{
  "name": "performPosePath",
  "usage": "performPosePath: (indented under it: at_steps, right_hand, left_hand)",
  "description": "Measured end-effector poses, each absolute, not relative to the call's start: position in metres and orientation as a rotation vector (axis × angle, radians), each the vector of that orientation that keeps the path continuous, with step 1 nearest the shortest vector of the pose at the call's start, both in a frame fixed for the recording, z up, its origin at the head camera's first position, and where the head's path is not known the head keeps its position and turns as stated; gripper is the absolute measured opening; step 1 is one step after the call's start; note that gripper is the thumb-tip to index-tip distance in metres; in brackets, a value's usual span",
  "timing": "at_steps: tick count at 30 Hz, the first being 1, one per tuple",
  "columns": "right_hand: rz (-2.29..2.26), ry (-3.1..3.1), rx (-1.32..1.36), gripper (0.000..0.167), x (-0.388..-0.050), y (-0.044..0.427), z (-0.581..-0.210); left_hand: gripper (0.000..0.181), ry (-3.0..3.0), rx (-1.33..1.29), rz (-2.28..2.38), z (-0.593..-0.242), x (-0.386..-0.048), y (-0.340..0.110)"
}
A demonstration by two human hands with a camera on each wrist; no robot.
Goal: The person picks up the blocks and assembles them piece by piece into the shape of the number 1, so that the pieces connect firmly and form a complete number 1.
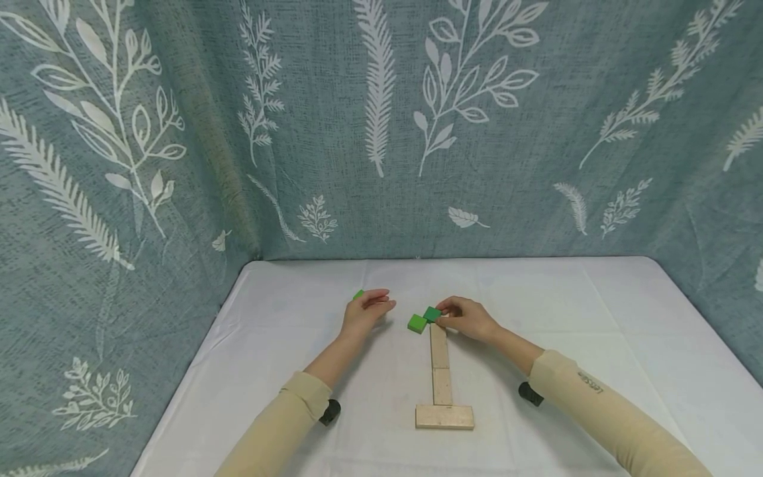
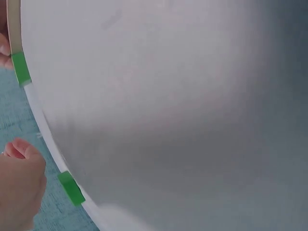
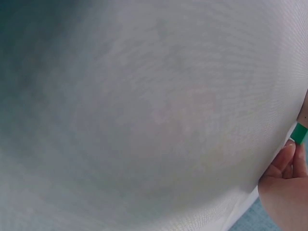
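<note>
My left hand (image 1: 365, 317) hovers left of the blocks with its fingers relaxed and nothing between them. Just behind it, partly hidden, lies a green block (image 1: 358, 294); the left wrist view shows this green block (image 2: 71, 187) beside the hand. With thumb and fingertips my right hand (image 1: 471, 319) pinches a darker green block (image 1: 432, 314) at the far end of a row of wooden planks. A light green block (image 1: 416, 323) sits at its left corner. Two pale planks (image 1: 439, 346) (image 1: 442, 387) run end to end toward a crosswise plank (image 1: 444, 417).
A white cloth covers the table (image 1: 256, 344). Behind and at the sides hangs a blue-green curtain (image 1: 334, 132) with white leaf prints. Dark wrist cameras (image 1: 330, 412) (image 1: 530, 393) sit beneath both sleeves.
</note>
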State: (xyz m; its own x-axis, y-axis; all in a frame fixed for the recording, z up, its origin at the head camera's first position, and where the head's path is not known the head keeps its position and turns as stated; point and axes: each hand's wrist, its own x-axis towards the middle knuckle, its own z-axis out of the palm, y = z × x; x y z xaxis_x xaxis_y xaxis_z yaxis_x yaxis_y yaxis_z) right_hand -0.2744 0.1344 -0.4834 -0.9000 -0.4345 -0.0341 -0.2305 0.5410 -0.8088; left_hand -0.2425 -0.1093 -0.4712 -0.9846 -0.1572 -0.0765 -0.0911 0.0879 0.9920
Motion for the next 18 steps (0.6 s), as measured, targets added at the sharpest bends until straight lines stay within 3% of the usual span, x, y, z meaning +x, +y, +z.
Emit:
performPosePath:
  at_steps: [18]
  right_hand:
    - [-1.292, 2.554, -0.562, 0.032, -0.275, 0.134, -0.485]
  left_hand:
    - [0.036, -2.120, 0.333, -2.077, -0.469, -0.256, -0.136]
